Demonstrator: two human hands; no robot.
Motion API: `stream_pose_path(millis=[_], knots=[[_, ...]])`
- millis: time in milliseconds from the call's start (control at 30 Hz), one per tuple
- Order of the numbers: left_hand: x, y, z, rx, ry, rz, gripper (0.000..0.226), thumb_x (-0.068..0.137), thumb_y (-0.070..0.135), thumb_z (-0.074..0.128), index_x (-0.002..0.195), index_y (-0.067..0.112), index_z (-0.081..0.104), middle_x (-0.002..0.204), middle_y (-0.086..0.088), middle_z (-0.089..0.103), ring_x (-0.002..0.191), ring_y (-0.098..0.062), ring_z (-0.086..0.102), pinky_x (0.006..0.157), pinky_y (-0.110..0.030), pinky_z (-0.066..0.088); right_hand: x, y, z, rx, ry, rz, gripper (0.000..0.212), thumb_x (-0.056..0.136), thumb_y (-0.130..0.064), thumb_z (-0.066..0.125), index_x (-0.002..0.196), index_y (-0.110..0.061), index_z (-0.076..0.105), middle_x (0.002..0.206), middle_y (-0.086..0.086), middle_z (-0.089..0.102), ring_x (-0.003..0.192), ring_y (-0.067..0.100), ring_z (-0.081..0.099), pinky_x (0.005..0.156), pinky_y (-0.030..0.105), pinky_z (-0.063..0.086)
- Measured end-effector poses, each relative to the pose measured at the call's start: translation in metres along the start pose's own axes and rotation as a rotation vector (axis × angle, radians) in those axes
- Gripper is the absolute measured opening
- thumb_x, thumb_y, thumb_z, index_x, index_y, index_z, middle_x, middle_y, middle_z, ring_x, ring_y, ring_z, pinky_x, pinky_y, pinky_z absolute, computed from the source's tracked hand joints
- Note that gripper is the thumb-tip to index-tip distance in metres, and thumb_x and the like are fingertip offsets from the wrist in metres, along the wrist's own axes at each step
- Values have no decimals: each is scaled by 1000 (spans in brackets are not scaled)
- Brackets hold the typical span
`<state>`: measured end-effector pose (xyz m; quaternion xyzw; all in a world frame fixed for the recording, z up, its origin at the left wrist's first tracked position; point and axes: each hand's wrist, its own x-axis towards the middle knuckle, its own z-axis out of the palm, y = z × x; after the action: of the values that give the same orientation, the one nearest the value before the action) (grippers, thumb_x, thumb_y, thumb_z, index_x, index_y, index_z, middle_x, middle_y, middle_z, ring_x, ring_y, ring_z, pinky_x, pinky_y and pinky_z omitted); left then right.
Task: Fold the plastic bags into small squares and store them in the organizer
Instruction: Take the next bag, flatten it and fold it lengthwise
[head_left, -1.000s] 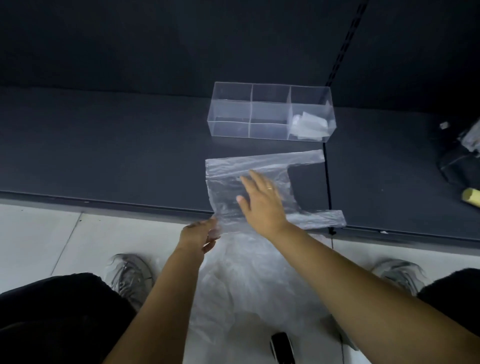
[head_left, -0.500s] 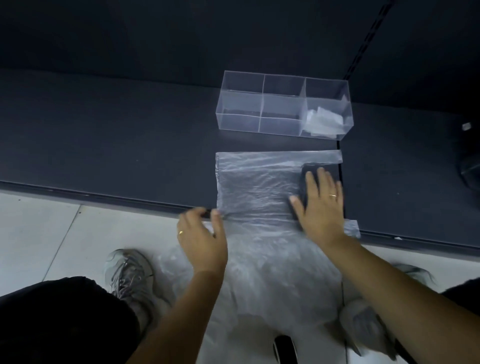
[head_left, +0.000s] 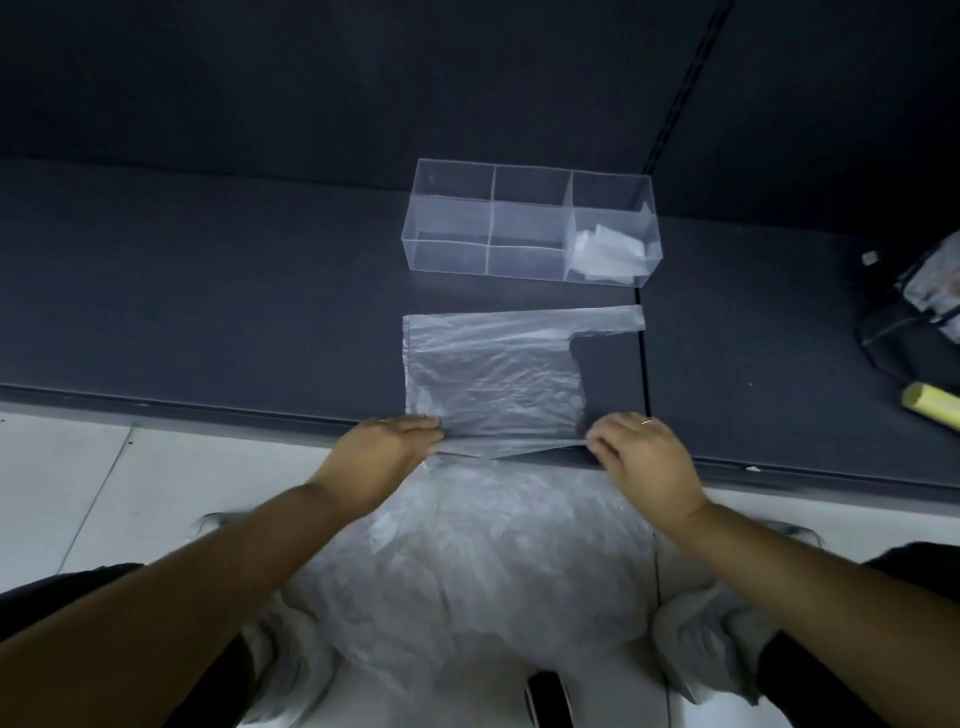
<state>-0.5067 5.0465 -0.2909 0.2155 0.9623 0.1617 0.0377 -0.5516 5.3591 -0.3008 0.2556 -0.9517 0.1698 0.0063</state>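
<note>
A clear plastic bag (head_left: 493, 369) lies flat on the dark shelf (head_left: 208, 322), one handle strip reaching right along its far edge. My left hand (head_left: 387, 441) pinches the bag's near left corner at the shelf's front edge. My right hand (head_left: 641, 449) pinches the near edge on the right side, lifting it slightly. Behind the bag stands a clear organizer (head_left: 530, 228) with several compartments; its right compartment holds folded plastic bags (head_left: 605, 254).
A heap of loose plastic bags (head_left: 467, 571) lies on the floor between my legs. At the far right of the shelf are a dark object with a clear wrap (head_left: 930, 306) and a yellowish roll (head_left: 930, 413). A vertical seam (head_left: 641, 364) splits the shelf.
My right hand left the bag's flat right part and drew back to the near edge, where it now pinches. My left hand shifted to grip the near left corner.
</note>
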Motion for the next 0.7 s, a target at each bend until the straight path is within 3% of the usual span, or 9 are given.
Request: stream_pose_path(millis=[67, 133, 233, 300, 467, 600, 633, 700], knots=[[13, -7, -20, -198, -171, -188, 21, 98, 26, 54, 89, 17, 71, 93, -1, 71, 84, -14, 66, 79, -29, 48, 10, 24, -24, 134, -150, 192, 8, 89, -11, 65, 82, -11, 70, 84, 0, 70, 77, 19, 64, 70, 31, 47], [27, -18, -35, -481, -230, -421, 22, 93, 32, 60, 73, 25, 66, 75, 9, 65, 68, 2, 56, 73, -22, 42, 24, 45, -45, 345, -257, 335, 14, 91, -18, 64, 80, -14, 71, 77, -4, 70, 71, 11, 61, 68, 26, 46], [47, -37, -49, -860, -126, -699, 8, 85, 29, 71, 89, 22, 73, 95, 8, 70, 89, 0, 61, 87, -18, 42, 49, 67, -65, 641, -249, 473, 20, 91, -19, 64, 72, -16, 69, 57, -8, 62, 55, 6, 51, 56, 17, 42], [58, -46, -53, -1017, -62, -795, 10, 84, 25, 72, 92, 20, 72, 102, 3, 70, 95, -8, 64, 94, -26, 46, 67, 78, -66, 753, -191, 544, 18, 91, -17, 64, 77, -7, 69, 65, 1, 64, 58, 7, 52, 56, 11, 43], [81, -60, -38, -1030, 125, -967, 12, 85, 27, 71, 82, 16, 70, 80, 2, 71, 72, -9, 64, 79, -25, 45, 110, 88, -38, 762, 27, 709, 16, 89, -16, 67, 84, -2, 69, 69, 4, 60, 61, 6, 53, 56, 8, 41], [93, -64, -17, -884, 313, -1016, 24, 88, 29, 69, 76, 7, 69, 72, -2, 66, 61, -8, 57, 60, -8, 43, 130, 94, -13, 598, 103, 760, 25, 86, -28, 71, 84, -2, 70, 83, 6, 67, 80, 16, 59, 73, 23, 41], [95, -62, -13, -827, 352, -1032, 31, 90, 32, 66, 78, 3, 69, 73, -4, 64, 61, -10, 55, 53, -7, 41, 132, 95, -9, 563, 105, 773, 29, 85, -30, 71, 82, -1, 69, 83, 6, 67, 80, 18, 60, 72, 24, 41], [100, -60, -10, -826, 429, -1067, 44, 95, 40, 54, 85, 0, 68, 76, -7, 64, 63, -14, 56, 53, -12, 40, 134, 97, -1, 493, 108, 789, 34, 85, -34, 70, 77, -1, 67, 82, 8, 66, 79, 22, 60, 71, 26, 42]])
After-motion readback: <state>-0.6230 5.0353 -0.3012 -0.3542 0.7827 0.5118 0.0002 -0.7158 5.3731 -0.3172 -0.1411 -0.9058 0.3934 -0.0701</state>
